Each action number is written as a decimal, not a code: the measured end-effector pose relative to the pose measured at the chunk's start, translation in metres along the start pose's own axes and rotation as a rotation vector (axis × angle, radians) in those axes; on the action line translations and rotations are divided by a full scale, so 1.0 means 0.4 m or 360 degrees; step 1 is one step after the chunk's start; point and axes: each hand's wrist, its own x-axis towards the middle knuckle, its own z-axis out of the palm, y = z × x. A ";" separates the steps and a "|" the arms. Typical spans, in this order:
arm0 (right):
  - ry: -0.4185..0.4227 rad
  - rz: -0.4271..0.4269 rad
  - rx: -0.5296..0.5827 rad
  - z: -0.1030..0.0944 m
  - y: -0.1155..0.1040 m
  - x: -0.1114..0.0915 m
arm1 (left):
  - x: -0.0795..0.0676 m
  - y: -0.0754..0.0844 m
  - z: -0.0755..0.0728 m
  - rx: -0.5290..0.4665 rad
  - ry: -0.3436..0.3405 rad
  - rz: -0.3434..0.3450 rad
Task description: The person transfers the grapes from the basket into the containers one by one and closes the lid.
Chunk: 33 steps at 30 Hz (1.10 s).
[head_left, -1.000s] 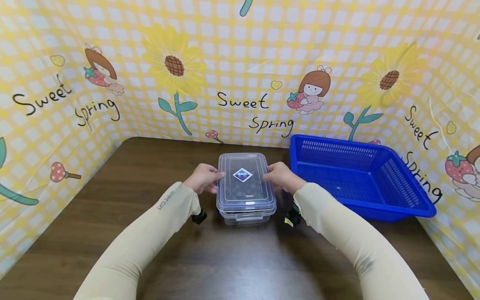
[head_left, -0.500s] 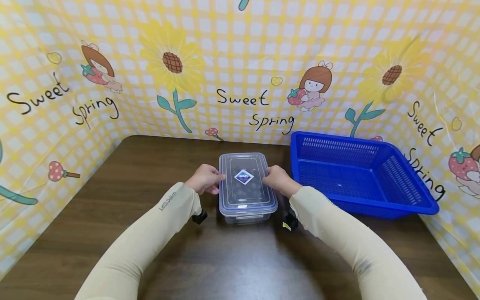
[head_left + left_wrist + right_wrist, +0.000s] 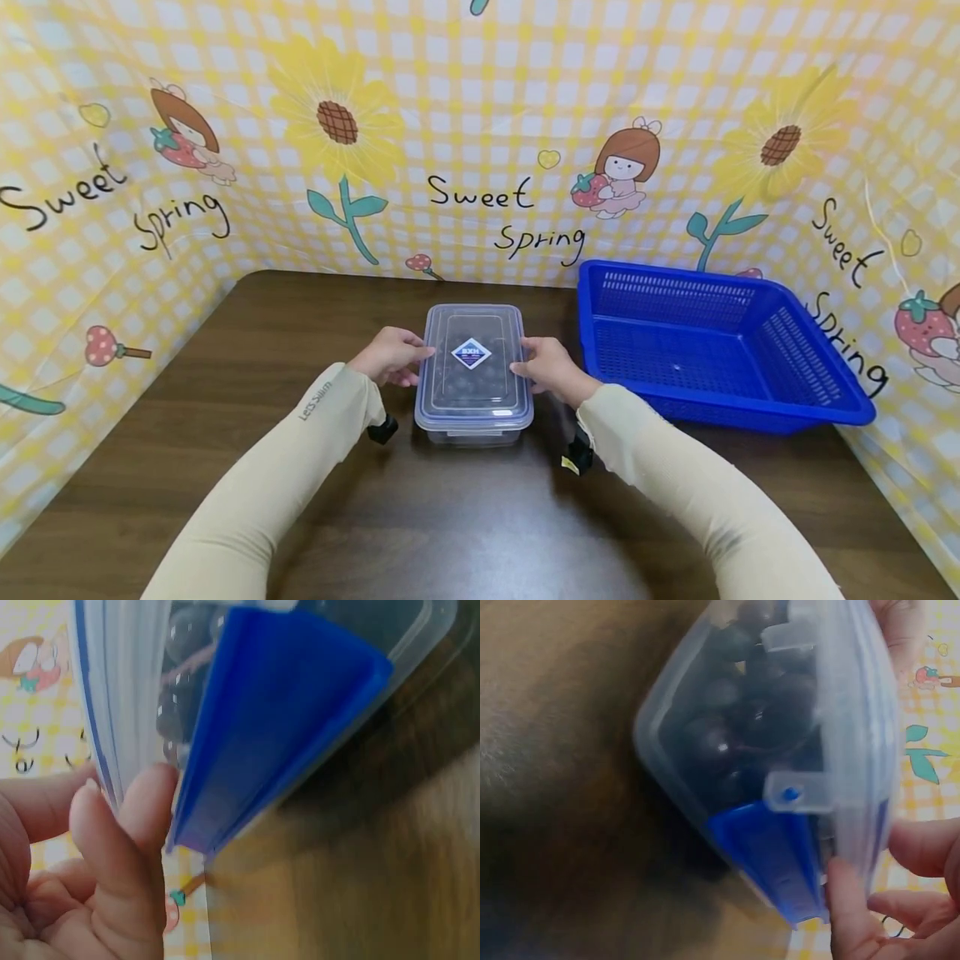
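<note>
A clear plastic food container point(image 3: 474, 437) with dark round items point(image 3: 718, 742) in it stands on the table. Its clear lid point(image 3: 468, 387), marked by a blue and white diamond label, lies over the top. My left hand point(image 3: 390, 356) pinches the lid's left edge, thumb at the top and fingers below the rim. At the opposite edge my right hand point(image 3: 553, 368) pinches the lid in the same manner. In the left wrist view a blue side latch point(image 3: 277, 697) hangs swung down from the container; another blue latch point(image 3: 772, 847) hangs down in the right wrist view.
A blue perforated plastic basket point(image 3: 675, 408) stands to the right of the container, close behind my right forearm. Dark wood table point(image 3: 450, 525) spreads in front. A yellow checked cloth point(image 3: 480, 108) with printed flowers walls off the back and both sides.
The lid has come down onto the container, closing the gap seen at its front edge. Container and hands now appear slightly further left in the head view, as the view shifts.
</note>
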 end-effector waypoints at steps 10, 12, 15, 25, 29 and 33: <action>0.0142 0.0005 0.0343 0.023 0.056 -0.002 | 0.011 -0.008 -0.011 -0.0047 0.0004 -0.0038; 0.0177 -0.0013 0.0364 0.027 0.068 -0.003 | 0.009 -0.010 -0.010 -0.0077 0.0013 -0.0040; 0.0202 0.0013 0.0399 0.029 0.082 0.000 | 0.007 -0.011 -0.011 -0.0098 0.0015 -0.0037; -0.0014 0.0149 0.0547 0.005 0.079 0.013 | 0.013 0.003 -0.015 -0.0104 0.0017 -0.0038; -0.0154 0.0258 0.0684 -0.002 0.085 0.019 | 0.014 -0.003 -0.016 -0.0098 0.0024 -0.0035; -0.0230 0.0342 0.0774 -0.003 0.093 0.021 | 0.014 -0.006 -0.011 -0.0042 0.0017 -0.0030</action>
